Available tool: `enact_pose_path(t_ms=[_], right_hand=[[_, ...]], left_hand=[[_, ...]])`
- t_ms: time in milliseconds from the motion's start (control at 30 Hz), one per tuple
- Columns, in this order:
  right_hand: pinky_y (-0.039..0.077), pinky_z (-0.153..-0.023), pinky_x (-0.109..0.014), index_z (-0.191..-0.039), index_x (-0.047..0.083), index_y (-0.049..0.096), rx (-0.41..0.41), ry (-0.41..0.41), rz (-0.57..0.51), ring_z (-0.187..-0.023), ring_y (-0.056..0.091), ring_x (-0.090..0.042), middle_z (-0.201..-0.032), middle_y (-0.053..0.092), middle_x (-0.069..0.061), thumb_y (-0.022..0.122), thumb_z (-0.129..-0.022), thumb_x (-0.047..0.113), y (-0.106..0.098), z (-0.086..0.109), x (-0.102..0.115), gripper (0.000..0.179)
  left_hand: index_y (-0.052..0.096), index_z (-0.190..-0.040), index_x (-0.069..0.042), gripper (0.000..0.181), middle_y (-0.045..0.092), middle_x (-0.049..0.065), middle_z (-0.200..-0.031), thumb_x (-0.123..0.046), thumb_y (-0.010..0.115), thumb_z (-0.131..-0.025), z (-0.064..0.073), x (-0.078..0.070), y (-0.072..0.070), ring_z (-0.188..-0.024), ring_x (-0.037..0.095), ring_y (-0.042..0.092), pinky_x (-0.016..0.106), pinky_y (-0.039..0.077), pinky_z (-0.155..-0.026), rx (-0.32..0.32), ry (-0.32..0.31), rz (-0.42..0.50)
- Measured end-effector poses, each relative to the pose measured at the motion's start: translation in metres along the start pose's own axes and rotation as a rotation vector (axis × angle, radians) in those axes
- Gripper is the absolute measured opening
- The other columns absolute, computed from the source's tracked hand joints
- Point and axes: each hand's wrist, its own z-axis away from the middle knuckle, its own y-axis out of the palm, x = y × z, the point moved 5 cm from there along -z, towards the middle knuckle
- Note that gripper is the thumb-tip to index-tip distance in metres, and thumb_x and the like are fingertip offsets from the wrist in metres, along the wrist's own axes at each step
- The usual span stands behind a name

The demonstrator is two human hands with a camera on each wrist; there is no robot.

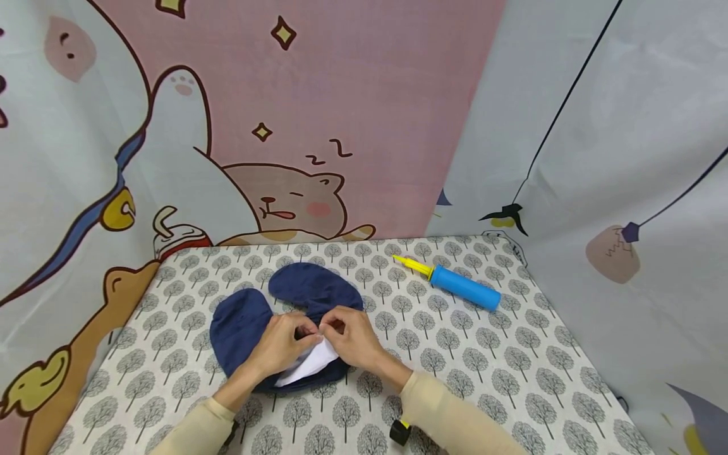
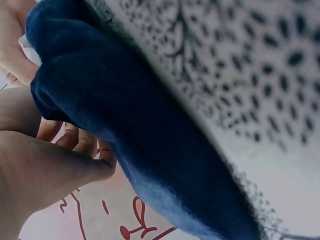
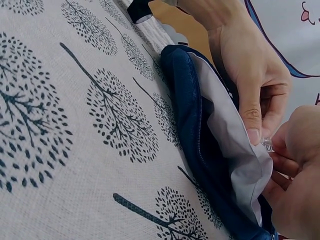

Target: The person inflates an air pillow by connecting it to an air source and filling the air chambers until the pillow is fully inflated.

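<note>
A navy U-shaped neck pillow lies on the table with its zipped side parted, and a white inner liner comes out of it. The zipper teeth run along the near edge in the right wrist view. My left hand pinches the liner's edge between thumb and fingers. Close against it, my right hand pinches a small clear plastic valve on the liner. In the left wrist view the navy cover hides most of the fingertip contact.
A blue hand pump with a yellow nozzle lies at the back right of the tree-print tablecloth. A small black piece with a yellow bit shows beside the right sleeve. Printed cloth walls stand behind and at both sides.
</note>
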Motion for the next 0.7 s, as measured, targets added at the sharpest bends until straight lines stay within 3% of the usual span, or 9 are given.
enact_pose_path(t_ms=[333,567,700], right_hand=[[0.057,-0.078,-0.019,-0.1,0.01,0.082,0.021,0.116,-0.094,-0.082,0.066,0.001,-0.097,0.083,-0.008,0.077,-0.105,0.01,0.001,-0.001,-0.007,0.007],[0.056,-0.074,-0.018,-0.104,0.0,0.078,0.033,0.253,-0.281,-0.084,0.072,-0.009,-0.1,0.08,-0.02,0.071,-0.109,0.008,-0.003,-0.001,-0.01,0.012],[0.058,-0.072,-0.018,-0.104,-0.003,0.078,0.046,0.291,-0.3,-0.083,0.075,-0.011,-0.099,0.082,-0.021,0.07,-0.109,0.007,-0.006,-0.003,-0.013,0.014]], left_hand=[[0.086,-0.095,-0.016,0.005,0.074,-0.006,-0.088,-0.015,0.09,-0.097,0.0,0.001,-0.002,-0.072,-0.001,0.061,0.02,0.051,-0.067,0.001,-0.011,0.002],[0.087,-0.095,-0.016,0.006,0.076,-0.007,-0.089,-0.018,0.092,-0.097,0.001,0.001,-0.004,-0.076,-0.002,0.064,0.02,0.053,-0.069,-0.02,0.009,0.0],[0.087,-0.097,-0.013,0.007,0.076,-0.006,-0.089,-0.019,0.091,-0.098,0.001,0.001,-0.004,-0.077,-0.001,0.064,0.02,0.053,-0.069,-0.018,0.014,0.008]])
